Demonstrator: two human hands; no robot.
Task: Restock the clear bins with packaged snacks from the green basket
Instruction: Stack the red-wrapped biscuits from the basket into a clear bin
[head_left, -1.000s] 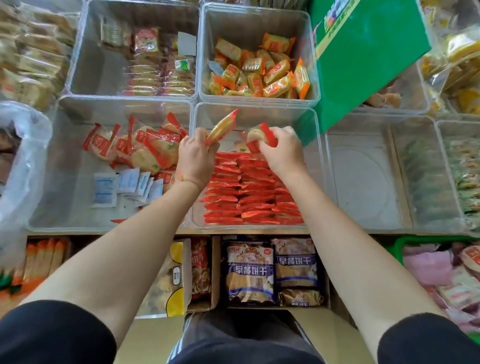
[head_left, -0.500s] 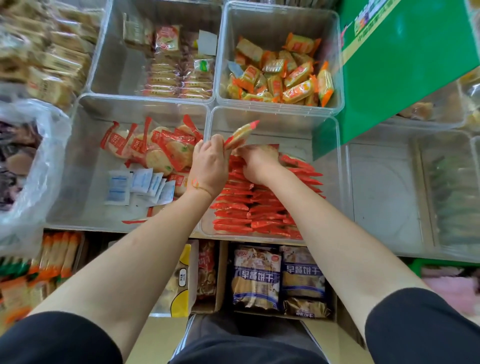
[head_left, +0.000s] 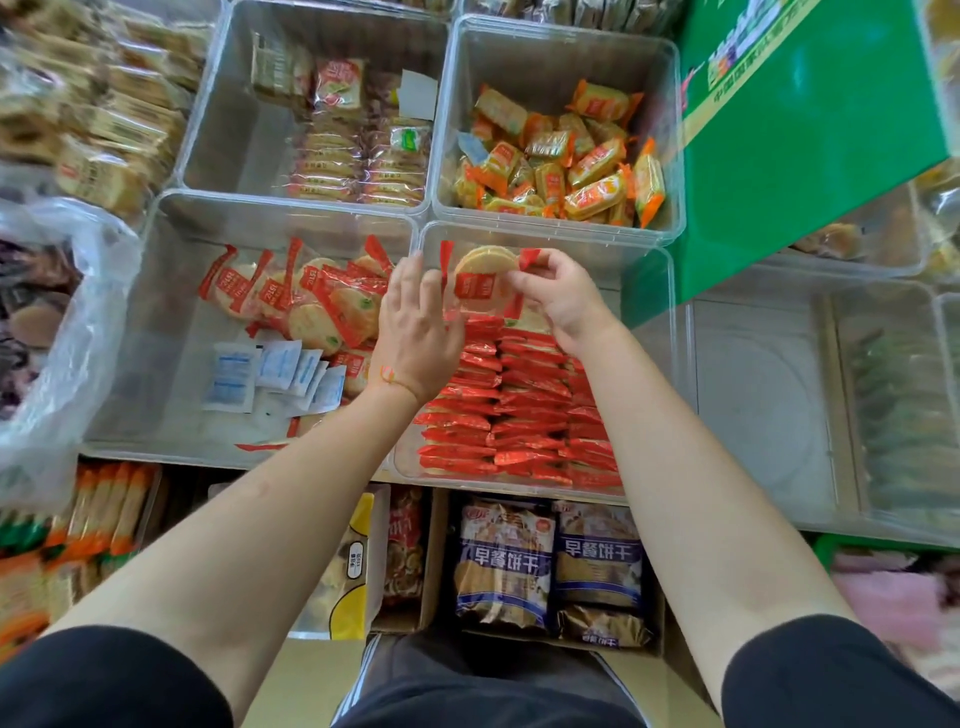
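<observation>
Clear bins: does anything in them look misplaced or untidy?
Yes. In the near-left bin, small white sachets lie loose among tumbled red-wrapped crackers; they look unlike snacks. The middle bin holds neat rows of red packets, where the right hand pinches one cracker packet.

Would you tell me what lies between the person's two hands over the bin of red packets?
In the head view, one red-ended cracker packet lies between them: the right hand pinches its end, and the left hand touches its other side.
</observation>
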